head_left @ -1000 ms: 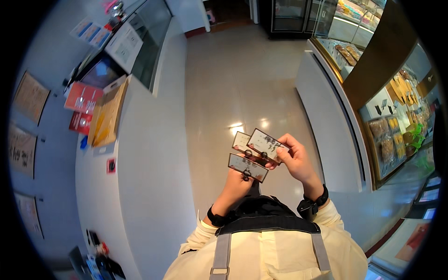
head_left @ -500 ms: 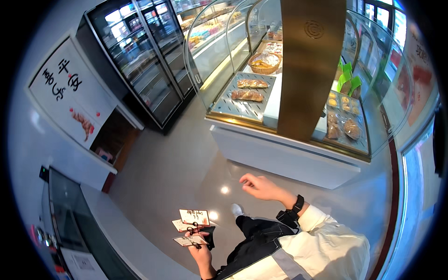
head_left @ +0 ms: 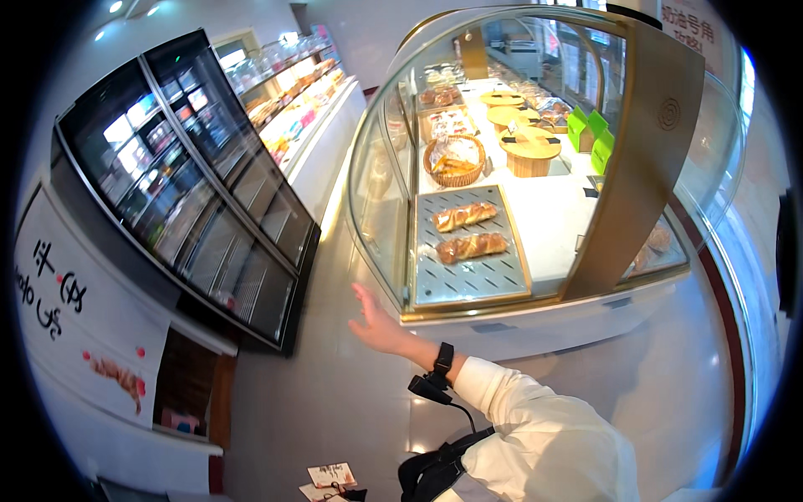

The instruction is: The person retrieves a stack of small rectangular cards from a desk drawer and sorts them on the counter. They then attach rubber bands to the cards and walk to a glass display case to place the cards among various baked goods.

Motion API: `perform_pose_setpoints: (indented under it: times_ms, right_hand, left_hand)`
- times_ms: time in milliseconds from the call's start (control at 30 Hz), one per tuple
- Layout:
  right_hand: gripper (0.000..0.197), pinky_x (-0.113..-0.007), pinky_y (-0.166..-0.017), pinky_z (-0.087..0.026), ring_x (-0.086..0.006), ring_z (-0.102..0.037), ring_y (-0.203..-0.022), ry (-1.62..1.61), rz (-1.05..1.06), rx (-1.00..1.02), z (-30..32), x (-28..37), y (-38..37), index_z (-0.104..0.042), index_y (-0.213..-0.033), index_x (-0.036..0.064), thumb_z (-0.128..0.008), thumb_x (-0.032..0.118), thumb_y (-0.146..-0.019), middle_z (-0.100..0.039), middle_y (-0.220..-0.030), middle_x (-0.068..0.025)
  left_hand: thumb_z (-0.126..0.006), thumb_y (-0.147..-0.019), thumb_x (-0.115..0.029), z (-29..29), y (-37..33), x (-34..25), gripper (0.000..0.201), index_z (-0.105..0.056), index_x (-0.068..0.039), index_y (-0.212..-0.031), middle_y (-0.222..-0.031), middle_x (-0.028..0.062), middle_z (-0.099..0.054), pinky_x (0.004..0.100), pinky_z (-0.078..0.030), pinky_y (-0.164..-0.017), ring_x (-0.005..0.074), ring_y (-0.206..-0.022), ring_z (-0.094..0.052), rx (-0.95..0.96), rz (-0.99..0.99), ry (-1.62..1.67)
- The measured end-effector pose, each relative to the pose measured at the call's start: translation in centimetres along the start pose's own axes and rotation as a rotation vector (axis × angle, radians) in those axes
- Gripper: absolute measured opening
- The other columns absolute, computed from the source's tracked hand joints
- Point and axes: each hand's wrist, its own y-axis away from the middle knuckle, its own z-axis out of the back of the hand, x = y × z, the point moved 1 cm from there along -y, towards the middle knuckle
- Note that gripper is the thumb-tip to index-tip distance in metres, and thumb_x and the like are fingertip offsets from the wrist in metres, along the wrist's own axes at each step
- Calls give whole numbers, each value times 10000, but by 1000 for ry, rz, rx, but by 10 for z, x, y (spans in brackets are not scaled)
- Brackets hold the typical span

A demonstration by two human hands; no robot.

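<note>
My right hand [head_left: 378,328] reaches forward, open and holding nothing, with its fingers stretched out beside the lower left corner of the glass display case [head_left: 502,314]. A black band [head_left: 444,358] circles that wrist. At the bottom edge, several small price cards [head_left: 331,475] with black clips stick up from my left hand, which is itself almost wholly cut off by the frame. Inside the case, two long twisted breads [head_left: 465,216] lie on a slotted metal tray [head_left: 435,289]. Behind the tray stands a wicker basket [head_left: 456,177] with wrapped baked goods.
A tall black glass-door fridge [head_left: 192,192] stands to the left, with a lit pastry counter [head_left: 309,125] beyond it. Round wooden stands [head_left: 530,155] and green boxes [head_left: 590,138] sit in the case. A brown post [head_left: 640,159] rises at the case's front. Grey floor [head_left: 360,402] lies below.
The view has swung up and closer to the display case. My right hand has moved forward and left to the case's corner, its fingers straightening. The price cards have sunk to the bottom edge.
</note>
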Motion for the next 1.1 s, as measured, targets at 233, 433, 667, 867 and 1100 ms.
perform_pose_setpoints:
  times_ms: [233, 433, 667, 867, 1100]
  right_hand:
    - [767, -449, -1090, -243, -441, -175, -1344, 408, -55, -164, -41, -6, -84, -91, -1408, -60, -563, 151, -842, -63, -1467, -273]
    - [786, -432, -1085, -256, -444, -171, -1352, 604, -216, -444, -48, -38, -133, -77, -1413, -63, -561, 111, -819, -26, -1476, -277]
    - [770, -454, -1084, -254, -433, -224, -1342, 762, -120, -738, -37, -75, -152, -121, -1412, -50, -562, 17, -785, -178, -1447, -298]
    - [332, -437, -885, -433, -361, -554, -980, 788, -191, -638, -33, -84, -138, -499, -1082, -11, -580, 12, -761, -550, -1038, -203]
    - [168, -366, -657, -421, -308, -508, -747, 1109, -260, -815, -48, -83, -143, -479, -841, 28, -582, 25, -708, -498, -828, -151]
  left_hand:
    - [-531, -911, -242, -40, -231, -101, 328, -601, 71, -982, -871, 172, -630, 390, -432, -720, 257, -771, -540, 229, -107, -193]
    - [-536, -898, -108, -119, -423, -205, 158, -597, 35, -926, -805, 43, -577, 308, -417, -651, 152, -721, -504, 670, -310, 118]
    - [-484, -890, 19, -309, -518, -244, 406, -333, 37, -1266, -776, 88, -571, 259, -437, -695, 141, -730, -541, 981, -444, 407]
    - [-503, -876, 7, -408, -563, -287, 454, -303, 39, -1283, -771, 73, -575, 235, -424, -729, 123, -740, -539, 1049, -990, 214]
    - [-520, -829, 23, -502, -571, -340, 420, -364, 70, -1216, -757, 67, -595, 241, -455, -721, 125, -748, -574, 1415, -554, 424]
